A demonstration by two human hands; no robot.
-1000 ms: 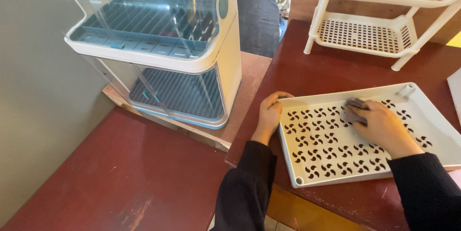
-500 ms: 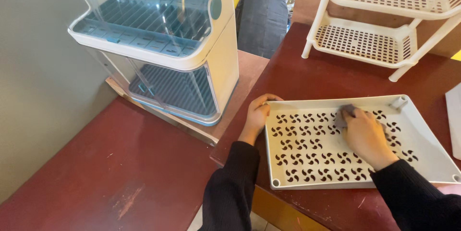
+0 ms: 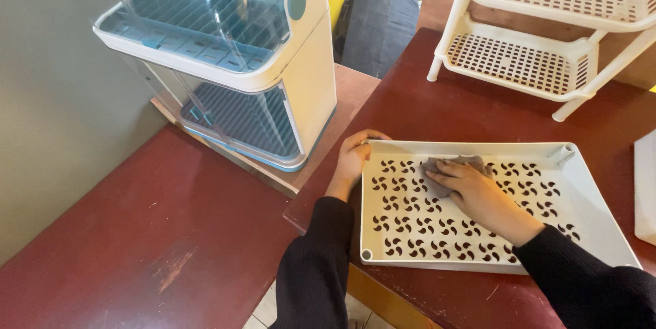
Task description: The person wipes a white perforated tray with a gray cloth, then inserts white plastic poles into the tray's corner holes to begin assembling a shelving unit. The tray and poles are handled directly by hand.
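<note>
Evidently mid-wipe: right hand [image 3: 478, 196] presses a grey cloth [image 3: 451, 165] onto the tray's [image 3: 594, 196] far-left part; left hand [image 3: 355, 158] grips its rim; right part seemingly unwiped.

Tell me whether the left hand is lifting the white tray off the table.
No, the left hand only grips the corner of the white tray, which lies flat on the table.

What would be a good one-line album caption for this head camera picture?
Right hand presses a grey cloth on a white perforated tray; left hand grips its corner.
</note>
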